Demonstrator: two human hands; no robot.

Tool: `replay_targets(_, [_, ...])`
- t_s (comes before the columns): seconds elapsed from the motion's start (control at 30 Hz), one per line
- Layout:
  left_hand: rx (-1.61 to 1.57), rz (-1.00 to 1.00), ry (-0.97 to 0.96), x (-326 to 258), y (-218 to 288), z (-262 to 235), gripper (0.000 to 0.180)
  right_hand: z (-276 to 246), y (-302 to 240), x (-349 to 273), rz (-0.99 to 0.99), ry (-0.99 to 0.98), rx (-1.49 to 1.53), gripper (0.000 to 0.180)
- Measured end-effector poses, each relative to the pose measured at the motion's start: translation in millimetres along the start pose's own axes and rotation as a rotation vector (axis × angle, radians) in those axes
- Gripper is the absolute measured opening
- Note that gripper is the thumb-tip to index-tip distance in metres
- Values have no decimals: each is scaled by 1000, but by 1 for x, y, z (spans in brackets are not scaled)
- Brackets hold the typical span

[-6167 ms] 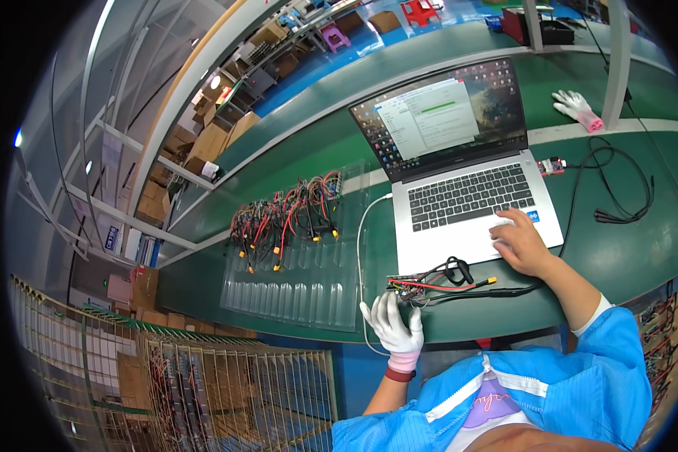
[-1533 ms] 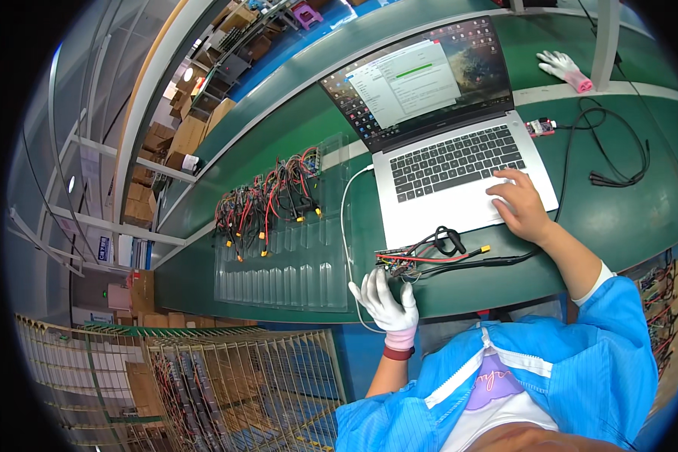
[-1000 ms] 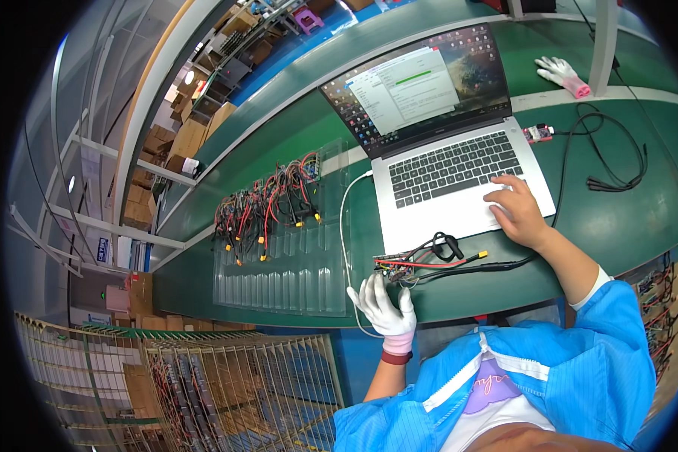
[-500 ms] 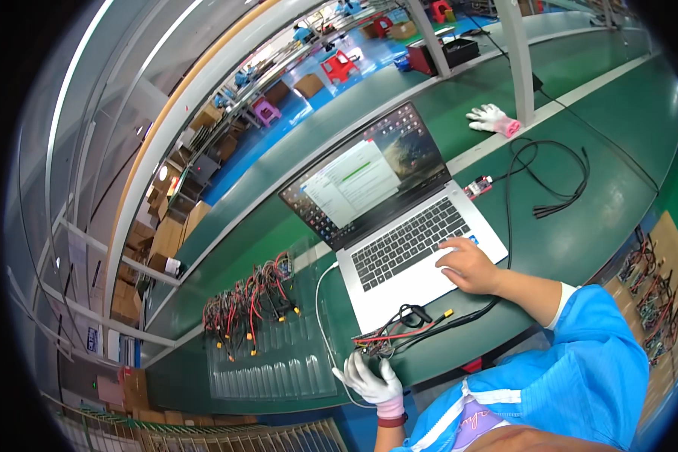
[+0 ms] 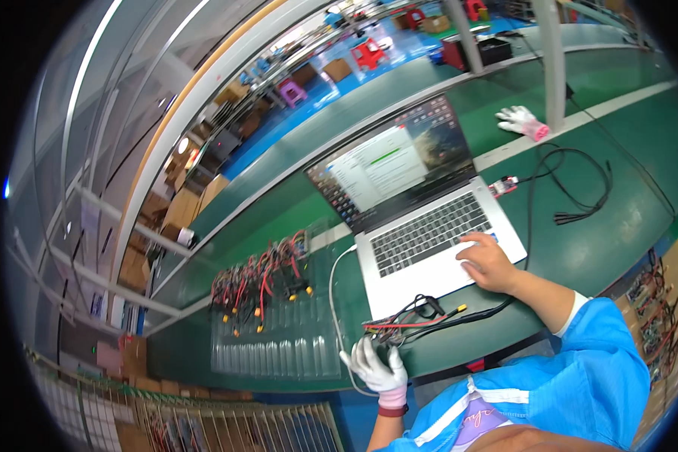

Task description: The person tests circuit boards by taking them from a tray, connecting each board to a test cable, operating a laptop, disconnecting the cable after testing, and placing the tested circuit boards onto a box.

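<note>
A: Largest first. Green table (image 5: 580,256) across centre and right; laptop (image 5: 422,218) mid-frame, lid open. Why there?

B: Likely to keep screen and keys within your reach. To its left, the clear tray (image 5: 279,360) carries tangled wired boards (image 5: 260,279) in its upper part; the moulded slots presumably keep pieces apart.

A: Your grip?

B: Bare right hand (image 5: 490,264): loosely curled over the laptop's front right corner, nothing held. Bare fingertips probably suit keys and touchpad. Gloved left hand (image 5: 375,368), lower centre: half open, fingertips at the single board (image 5: 384,330). Can't tell whether they pinch it; perhaps they steady it.

A: That board lies where?

B: Lower centre, just before the laptop's front edge, perhaps so you can watch board and screen together.

A: Smallest?

B: Yellow connector (image 5: 459,309), ending the red lead, pointing right, away from your gloved fingers.
</note>
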State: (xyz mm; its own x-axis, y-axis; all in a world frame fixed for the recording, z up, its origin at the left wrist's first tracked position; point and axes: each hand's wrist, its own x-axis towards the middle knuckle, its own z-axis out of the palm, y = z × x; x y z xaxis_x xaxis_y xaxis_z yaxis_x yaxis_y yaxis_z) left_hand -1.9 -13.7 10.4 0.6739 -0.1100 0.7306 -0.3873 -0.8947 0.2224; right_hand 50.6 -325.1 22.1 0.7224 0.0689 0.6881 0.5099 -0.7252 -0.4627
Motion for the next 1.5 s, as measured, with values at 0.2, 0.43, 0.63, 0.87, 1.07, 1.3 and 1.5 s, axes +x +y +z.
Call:
replay_targets(0.2, [-5, 1, -3, -1, -5, 0, 53, -2, -8, 4, 20, -14, 19, 18])
replay_targets(0.43, [-3, -1, -25, -3, -4, 0, 57, -2, -7, 2, 59, 2, 38, 20])
replay_targets(0.63, [-1, -10, -35, -4, -5, 0, 58, -3, -5, 2, 32, -44, 29, 23])
replay_targets(0.87, [8, -16, -21, -4, -5, 0, 56, 0, -5, 1, 31, 2, 32, 20])
replay_targets(1.07, [12, -11, -19, -4, -6, 1, 56, 0, -3, 1, 39, -24, 22, 20])
replay_targets(1.3, [-6, -15, -40, -5, -7, 2, 57, -2, -7, 5, -4, -5, -5, 19])
replay_targets(1.5, [-10, -1, -31, -4, -7, 1, 56, -1, -6, 2, 36, -11, 15, 20])
